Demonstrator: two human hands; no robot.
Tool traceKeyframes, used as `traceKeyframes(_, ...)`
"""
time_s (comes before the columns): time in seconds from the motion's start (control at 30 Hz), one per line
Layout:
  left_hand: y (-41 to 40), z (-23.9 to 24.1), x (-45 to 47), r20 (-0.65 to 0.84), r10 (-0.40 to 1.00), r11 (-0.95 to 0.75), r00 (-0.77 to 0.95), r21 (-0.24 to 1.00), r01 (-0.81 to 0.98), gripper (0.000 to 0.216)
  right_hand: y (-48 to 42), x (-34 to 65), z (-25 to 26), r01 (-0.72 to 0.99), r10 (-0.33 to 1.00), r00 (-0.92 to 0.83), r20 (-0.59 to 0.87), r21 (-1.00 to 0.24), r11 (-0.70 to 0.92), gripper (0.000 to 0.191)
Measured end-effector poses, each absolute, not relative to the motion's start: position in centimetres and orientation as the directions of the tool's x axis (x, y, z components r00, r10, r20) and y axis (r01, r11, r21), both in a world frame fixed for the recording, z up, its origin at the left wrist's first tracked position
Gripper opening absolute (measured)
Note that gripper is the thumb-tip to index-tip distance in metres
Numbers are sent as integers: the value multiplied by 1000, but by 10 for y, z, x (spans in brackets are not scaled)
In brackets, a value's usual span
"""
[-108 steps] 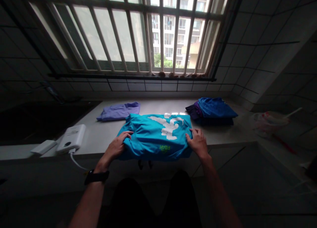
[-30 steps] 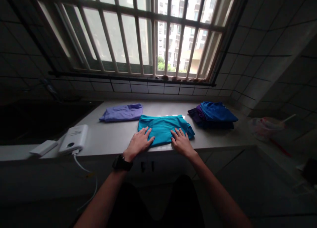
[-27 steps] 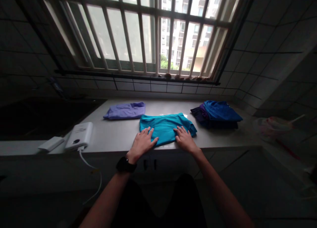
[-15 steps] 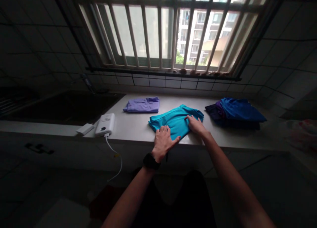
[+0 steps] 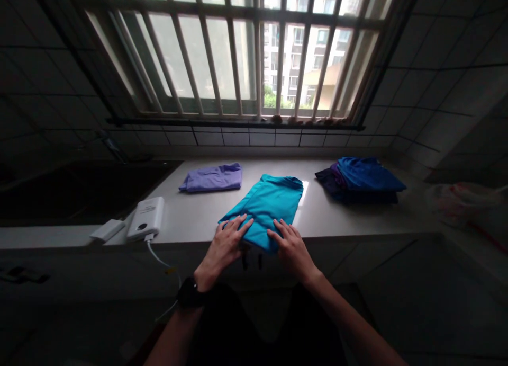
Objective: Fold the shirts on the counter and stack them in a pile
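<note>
A folded turquoise cloth garment lies on the counter in front of me, its near edge reaching slightly past the counter's front edge. My left hand rests at its near left side, fingers spread over the fabric. On the near right part, my right hand touches the cloth with its fingers apart and bent a little. A folded lavender cloth lies behind and to the left. To the right is a pile of dark and blue cloths, with some purple showing.
A white power bank with a cable stands near the front edge at left, beside a small white block. Further left is a dark sink. Behind the counter is a barred window. A plastic bag sits at far right.
The turquoise cloth has been turned and drawn toward me, its near edge now over the counter edge. Both hands have moved down to its near side. The view has shifted to the right.
</note>
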State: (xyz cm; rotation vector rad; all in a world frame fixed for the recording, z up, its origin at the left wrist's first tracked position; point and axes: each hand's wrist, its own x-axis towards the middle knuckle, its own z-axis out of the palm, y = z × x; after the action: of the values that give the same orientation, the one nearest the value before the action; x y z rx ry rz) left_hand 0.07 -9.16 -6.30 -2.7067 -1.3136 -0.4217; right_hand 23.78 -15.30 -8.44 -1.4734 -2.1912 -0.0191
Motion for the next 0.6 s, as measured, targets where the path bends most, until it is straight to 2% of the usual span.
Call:
traceKeyframes(0.07,-99,-59,-5,268,747,-633,608,8,774,56,-156,239,-79,853,860,-270,434,-308,423,42)
traceKeyframes(0.17,-108,-40,-19,227,711,-689,666,35,724,45,-169,253,-63,779,863,-309,400,-413,471,28)
traceKeyframes(0.3,-100,3,-28,347,670,-733,656,172,658,33,-164,278,-27,689,882,-276,382,-561,459,14)
traceKeyframes(0.4,-73,35,-8,492,688,-697,534,244,674,22,-126,289,2,626,881,-136,454,-649,432,22)
traceKeyframes(0.5,-38,42,27,623,706,-620,336,314,719,31,-81,289,15,659,833,138,536,-677,327,24)
traceKeyframes(0.53,-27,37,37,626,730,-573,276,338,747,38,-70,287,12,684,814,197,547,-671,286,29)
traceKeyframes(0.6,-13,18,52,497,837,-454,231,394,799,47,-59,281,-4,743,839,176,514,-629,229,43)
